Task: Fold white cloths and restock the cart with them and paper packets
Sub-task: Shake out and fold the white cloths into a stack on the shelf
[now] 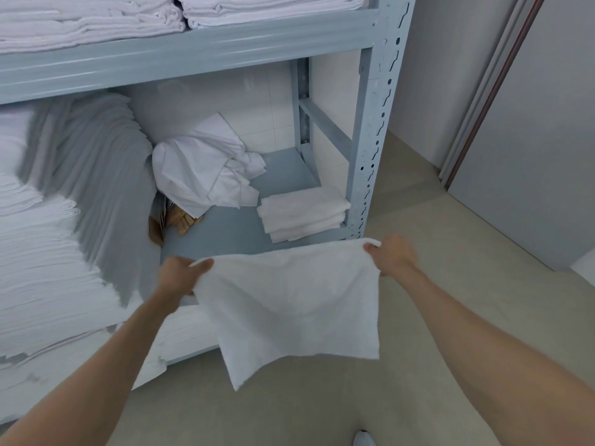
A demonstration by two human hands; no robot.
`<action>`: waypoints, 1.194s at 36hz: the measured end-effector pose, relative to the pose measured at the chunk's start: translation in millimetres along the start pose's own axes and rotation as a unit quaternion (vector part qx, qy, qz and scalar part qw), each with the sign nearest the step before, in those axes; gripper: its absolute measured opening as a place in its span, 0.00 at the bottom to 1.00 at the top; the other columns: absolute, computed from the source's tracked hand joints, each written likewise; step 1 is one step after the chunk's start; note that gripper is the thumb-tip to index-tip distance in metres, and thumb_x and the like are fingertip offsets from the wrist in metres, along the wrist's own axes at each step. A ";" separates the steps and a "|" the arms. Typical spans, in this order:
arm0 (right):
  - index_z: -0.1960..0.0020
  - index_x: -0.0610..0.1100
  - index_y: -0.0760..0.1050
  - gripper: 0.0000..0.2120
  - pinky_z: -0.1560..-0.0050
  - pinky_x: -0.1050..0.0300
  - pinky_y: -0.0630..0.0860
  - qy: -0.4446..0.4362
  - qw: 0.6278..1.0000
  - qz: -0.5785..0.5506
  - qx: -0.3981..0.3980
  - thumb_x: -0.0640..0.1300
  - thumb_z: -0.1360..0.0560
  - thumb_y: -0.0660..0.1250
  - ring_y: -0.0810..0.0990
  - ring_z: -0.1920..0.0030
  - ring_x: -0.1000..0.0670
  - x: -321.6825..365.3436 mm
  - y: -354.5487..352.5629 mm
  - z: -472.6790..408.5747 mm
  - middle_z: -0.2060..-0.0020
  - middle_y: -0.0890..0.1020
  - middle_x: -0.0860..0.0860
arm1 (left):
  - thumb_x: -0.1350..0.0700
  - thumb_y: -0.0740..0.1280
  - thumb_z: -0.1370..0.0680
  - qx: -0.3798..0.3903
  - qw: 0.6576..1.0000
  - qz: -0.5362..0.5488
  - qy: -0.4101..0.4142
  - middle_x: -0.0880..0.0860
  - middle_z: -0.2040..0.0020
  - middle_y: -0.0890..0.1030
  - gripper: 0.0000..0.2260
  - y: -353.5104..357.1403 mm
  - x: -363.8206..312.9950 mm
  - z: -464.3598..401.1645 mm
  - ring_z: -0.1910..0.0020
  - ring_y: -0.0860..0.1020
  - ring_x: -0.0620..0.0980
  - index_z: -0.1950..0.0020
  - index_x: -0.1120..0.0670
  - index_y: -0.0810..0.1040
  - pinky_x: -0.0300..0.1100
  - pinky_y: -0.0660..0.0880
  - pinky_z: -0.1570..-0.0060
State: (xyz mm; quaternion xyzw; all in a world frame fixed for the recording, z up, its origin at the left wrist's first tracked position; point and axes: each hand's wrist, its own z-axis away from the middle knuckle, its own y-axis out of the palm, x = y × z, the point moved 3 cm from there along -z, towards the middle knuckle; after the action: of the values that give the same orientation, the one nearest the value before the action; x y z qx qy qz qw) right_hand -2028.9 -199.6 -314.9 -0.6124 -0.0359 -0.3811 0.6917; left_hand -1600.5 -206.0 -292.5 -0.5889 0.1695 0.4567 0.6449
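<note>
As seen from the head camera: beige floor (402,397) underfoot, grey wall (444,75) to the right, pale sliding door panel (531,172) with a dark-edged frame further right. Blue-grey metal rack (370,140) fills the left and centre, slotted upright at its right front corner.

Middle shelf (231,233) of the rack: bare blue-grey board in front. Small stack of folded cloths (304,212) at the right front corner, just beside the upright. Crumpled white sheet (206,169) further back, heaped against the rear wall. Some tan packets (180,220) under the sheet's left edge, partly hidden, detail unclear. Tall leaning pile of folded linen (64,204) on the left, slumped rightward toward the sheet. Top shelf: two stacks of folded towels (180,11), side by side. More white linen on the lowest level, mostly hidden behind the arms and the cloth.

White cloth (289,310) held spread in the air in front of the rack, below the middle shelf's front edge, hanging down over the floor, bottom left corner lowest. Left hand (180,275) pinching the top left corner, fingers curled round the edge. Right hand (391,255) gripping the top right corner, fingers clamped on the fabric. Top edge sagging between the two hands. Cloth blocks the view of the rack's lower front rail. Tip of a light shoe (363,438) at the bottom edge.
</note>
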 end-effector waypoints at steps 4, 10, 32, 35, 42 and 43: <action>0.57 0.41 0.72 0.16 0.70 0.59 0.74 -0.038 0.996 -0.044 0.068 0.53 0.22 0.64 0.80 0.79 0.49 30.4 16.6 16.3 0.73 0.80 0.47 | 0.56 0.75 0.25 0.058 0.998 0.019 0.017 0.59 0.65 0.82 0.10 33.9 -20.5 13.9 0.67 0.83 0.56 0.61 0.61 0.82 0.42 0.79 0.76; 0.57 0.36 0.74 0.12 0.73 0.58 0.78 -0.080 0.971 -0.144 0.174 0.46 0.24 0.64 0.81 0.78 0.46 73.4 36.4 44.2 0.69 0.83 0.41 | 0.57 0.71 0.22 0.127 0.989 0.050 0.060 0.62 0.60 0.83 0.12 72.8 -69.4 38.9 0.64 0.83 0.57 0.56 0.68 0.82 0.45 0.81 0.72; 0.48 0.29 0.75 0.16 0.62 0.49 0.84 -0.072 0.899 -0.265 0.341 0.40 0.25 0.56 0.85 0.63 0.35 117.9 35.6 71.8 0.63 0.84 0.33 | 0.55 0.70 0.28 0.239 0.918 -0.198 0.245 0.51 0.60 0.71 0.10 103.9 -116.2 71.0 0.61 0.72 0.50 0.65 0.54 0.72 0.40 0.65 0.65; 0.56 0.33 0.78 0.13 0.64 0.53 0.82 -0.065 0.902 -0.269 0.332 0.40 0.26 0.58 0.86 0.62 0.37 119.9 34.3 72.6 0.63 0.84 0.34 | 0.47 0.77 0.32 0.252 0.905 -0.215 0.267 0.50 0.52 0.72 0.12 109.9 -114.4 71.3 0.54 0.76 0.49 0.57 0.48 0.76 0.35 0.68 0.63; 0.59 0.37 0.80 0.10 0.54 0.53 0.83 -0.071 0.919 -0.241 0.302 0.41 0.29 0.62 0.87 0.61 0.43 124.0 41.2 68.9 0.66 0.86 0.43 | 0.62 0.71 0.28 0.146 0.895 -0.262 0.329 0.48 0.59 0.68 0.08 115.9 -120.3 64.6 0.60 0.73 0.51 0.61 0.52 0.74 0.34 0.63 0.67; 0.58 0.38 0.81 0.10 0.54 0.54 0.82 -0.073 0.923 -0.234 0.297 0.42 0.27 0.62 0.87 0.60 0.44 123.4 41.9 68.0 0.66 0.86 0.44 | 0.62 0.70 0.26 0.140 0.895 -0.259 0.335 0.48 0.60 0.68 0.07 116.9 -120.7 63.9 0.60 0.73 0.51 0.61 0.53 0.75 0.34 0.62 0.67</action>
State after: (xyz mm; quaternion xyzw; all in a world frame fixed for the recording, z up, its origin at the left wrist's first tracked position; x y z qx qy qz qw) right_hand -1889.4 -201.4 -268.7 -0.3793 -0.3404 -0.4580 0.7284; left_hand -1776.6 -207.5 -255.9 -0.6334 0.2791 0.0202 0.7215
